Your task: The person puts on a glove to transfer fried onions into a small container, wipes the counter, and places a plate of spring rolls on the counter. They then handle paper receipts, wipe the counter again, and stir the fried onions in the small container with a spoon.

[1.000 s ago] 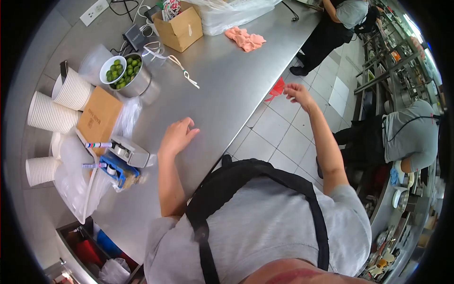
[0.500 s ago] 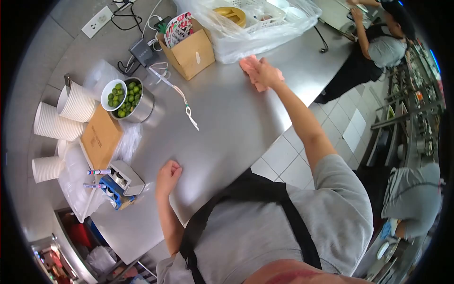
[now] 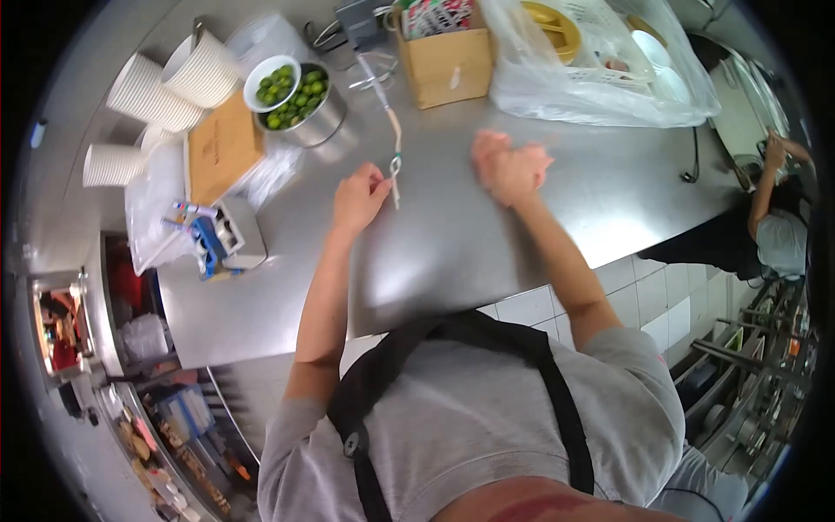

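Observation:
My right hand (image 3: 520, 176) presses a pink cloth (image 3: 491, 150) onto the steel table (image 3: 452, 235); both are blurred by motion. The cloth is bunched under and around the fingers. Further left, my left hand (image 3: 358, 200) has its fingers curled, thumb and fingertips together at the loose lower end of a white knotted cord (image 3: 396, 165). The grip on the cord is partly hidden by the fingers. Upward from there, the cord runs to a dark grey device (image 3: 358, 22) at the back of the table.
At the back stand a cardboard box (image 3: 448, 70) and a plastic-wrapped crate (image 3: 600, 100). A steel pot of limes (image 3: 326, 122) carries a white bowl (image 3: 252, 91). Paper cup stacks (image 3: 143, 96) and a marker holder (image 3: 239, 235) are left. A co-worker (image 3: 778, 235) stands far right.
My left hand has moved forward from the table's near side to the cord. My right hand has drawn the cloth nearer and leftward on the table. The camera view has turned.

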### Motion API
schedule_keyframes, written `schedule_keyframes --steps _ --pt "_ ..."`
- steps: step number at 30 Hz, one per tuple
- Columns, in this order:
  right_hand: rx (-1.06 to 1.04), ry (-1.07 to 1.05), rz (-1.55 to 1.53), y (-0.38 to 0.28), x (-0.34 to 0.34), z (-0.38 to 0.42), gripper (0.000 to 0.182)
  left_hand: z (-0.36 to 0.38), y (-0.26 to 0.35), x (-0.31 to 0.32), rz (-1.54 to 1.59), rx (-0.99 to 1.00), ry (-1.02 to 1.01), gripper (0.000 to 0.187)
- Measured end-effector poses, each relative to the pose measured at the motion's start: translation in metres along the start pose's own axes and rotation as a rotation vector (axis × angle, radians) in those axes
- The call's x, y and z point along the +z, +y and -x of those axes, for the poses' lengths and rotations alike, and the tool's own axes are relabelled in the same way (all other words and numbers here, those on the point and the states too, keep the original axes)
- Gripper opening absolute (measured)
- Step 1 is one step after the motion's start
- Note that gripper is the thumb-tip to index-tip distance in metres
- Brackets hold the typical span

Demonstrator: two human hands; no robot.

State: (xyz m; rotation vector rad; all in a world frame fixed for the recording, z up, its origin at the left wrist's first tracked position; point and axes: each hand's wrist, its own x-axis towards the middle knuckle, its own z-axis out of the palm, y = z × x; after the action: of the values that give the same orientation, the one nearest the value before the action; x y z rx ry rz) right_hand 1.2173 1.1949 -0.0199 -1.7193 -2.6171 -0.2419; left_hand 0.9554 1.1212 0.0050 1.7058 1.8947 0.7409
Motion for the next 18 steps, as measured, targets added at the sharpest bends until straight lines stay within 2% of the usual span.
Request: schedule_keyframes --steps 1,3,5,6,8,9,11,13,15,17,18 --pt "-0.047 0.051 0.003 -0.011 -0.015 0.009 0.029 -0.001 0.002 0.004 -0.021 0.041 0.028 0.019" --pt "-0.181 0.388 0.239 -0.022 0.035 0.015 0.021 -0.005 -0.003 0.016 -0.016 0.16 0.094 0.016" --pt "-0.302 0.516 -0.39 -0.01 0.028 0.02 0.016 0.001 -0.025 0.023 0.009 0.222 0.154 0.01" --pt "-0.271 0.523 -0.368 -0.004 0.025 0.02 0.016 0.007 -0.034 0.023 0.009 0.211 0.176 0.006" --pt "-0.191 0.091 -0.563 0.004 0.016 0.019 0.017 0.021 -0.055 0.018 0.213 0.02 0.072 0.003" --pt "-0.171 0.1 -0.564 0.014 0.009 0.017 0.017 0.03 -0.072 0.016 0.216 0.017 0.074 0.004" --pt "-0.321 -0.348 -0.973 0.042 -0.01 0.006 0.023 0.042 -0.083 0.007 0.214 0.023 0.078 0.004" --pt "-0.374 -0.341 -0.955 0.061 -0.017 0.0 0.027 0.054 -0.074 -0.004 0.278 -0.195 0.139 0.005" --pt "-0.438 -0.346 -0.93 0.064 -0.018 -0.006 0.031 0.054 -0.073 -0.002 0.315 -0.201 0.173 0.007" --pt "-0.545 -0.406 -0.773 0.06 -0.019 -0.008 0.04 0.056 -0.071 -0.003 0.352 -0.215 0.208 0.009" --pt "-0.56 -0.411 -0.768 0.052 -0.028 -0.008 0.04 0.053 -0.067 -0.004 0.263 -0.192 0.205 0.012"
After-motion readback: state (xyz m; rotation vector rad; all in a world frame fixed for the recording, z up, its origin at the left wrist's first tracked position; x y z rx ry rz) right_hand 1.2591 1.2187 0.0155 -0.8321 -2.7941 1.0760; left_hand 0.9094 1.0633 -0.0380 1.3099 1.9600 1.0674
